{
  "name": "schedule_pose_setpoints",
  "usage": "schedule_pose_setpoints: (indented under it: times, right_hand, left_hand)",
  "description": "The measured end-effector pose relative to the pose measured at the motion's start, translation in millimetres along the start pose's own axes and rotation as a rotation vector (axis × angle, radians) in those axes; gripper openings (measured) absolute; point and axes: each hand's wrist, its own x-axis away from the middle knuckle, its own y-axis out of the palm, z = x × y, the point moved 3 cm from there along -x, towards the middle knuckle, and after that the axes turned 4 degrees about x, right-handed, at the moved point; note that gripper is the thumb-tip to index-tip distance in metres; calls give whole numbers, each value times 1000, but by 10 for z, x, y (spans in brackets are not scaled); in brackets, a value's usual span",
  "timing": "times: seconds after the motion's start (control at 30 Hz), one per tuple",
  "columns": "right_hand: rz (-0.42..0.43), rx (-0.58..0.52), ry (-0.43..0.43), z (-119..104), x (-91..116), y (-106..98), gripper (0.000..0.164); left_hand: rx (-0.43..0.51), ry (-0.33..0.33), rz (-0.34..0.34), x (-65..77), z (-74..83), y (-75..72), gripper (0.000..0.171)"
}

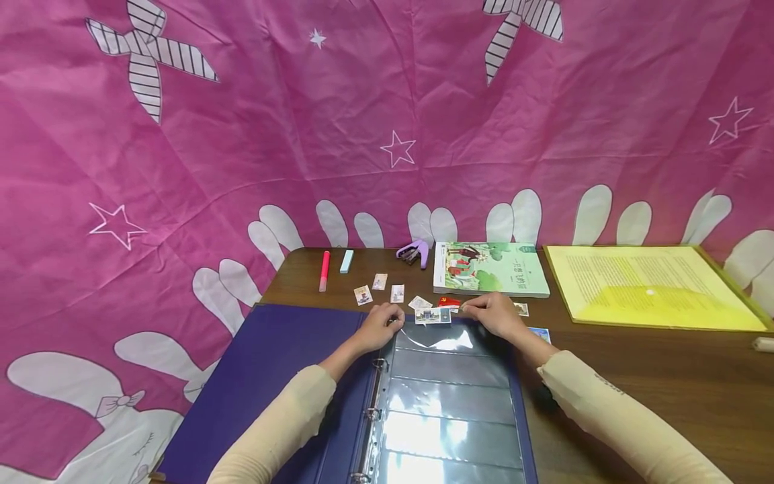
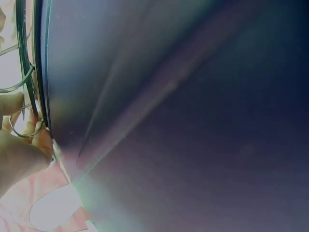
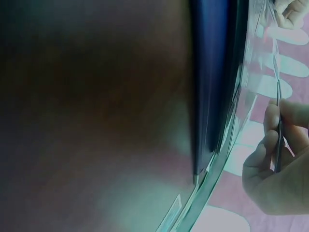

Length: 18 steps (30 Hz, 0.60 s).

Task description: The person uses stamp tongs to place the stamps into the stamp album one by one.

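Note:
An open dark-blue ring binder (image 1: 296,349) holds a clear pocket page (image 1: 450,393) with several horizontal pockets. At the page's upper left corner, my left hand (image 1: 379,325) pinches the plastic; its fingertips are partly hidden. My right hand (image 1: 494,314) grips slim metal tweezers (image 3: 278,140) near the upper right corner. A wide stamp (image 1: 431,316) with a building picture stands at the page's top edge, near the tweezers' tips. Behind it lie a red stamp (image 1: 449,302) and a pale stamp (image 1: 420,303).
More stamps lie further back, including one (image 1: 363,295) on the left. A red marker (image 1: 324,271), a light-blue box (image 1: 347,261), a purple stapler (image 1: 414,253) and a green book (image 1: 492,269) line the table's rear. A yellow folder (image 1: 659,286) lies at right.

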Motion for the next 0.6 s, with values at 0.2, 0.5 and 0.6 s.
schedule_pose_setpoints:
  times: [0.2,0.5,0.6]
  right_hand:
    - [-36,-19,-3,3,-22,17,23]
    - [-91,-44,25,37,-47,0,23]
    - [-99,-53,20,52,-65,21,23]
  left_hand:
    - [5,-10,-9,-7,-1,1,6]
    - [20,-16,-18,-21,-4,2,7]
    - [20,-19,-21,-19,-5,0,8]
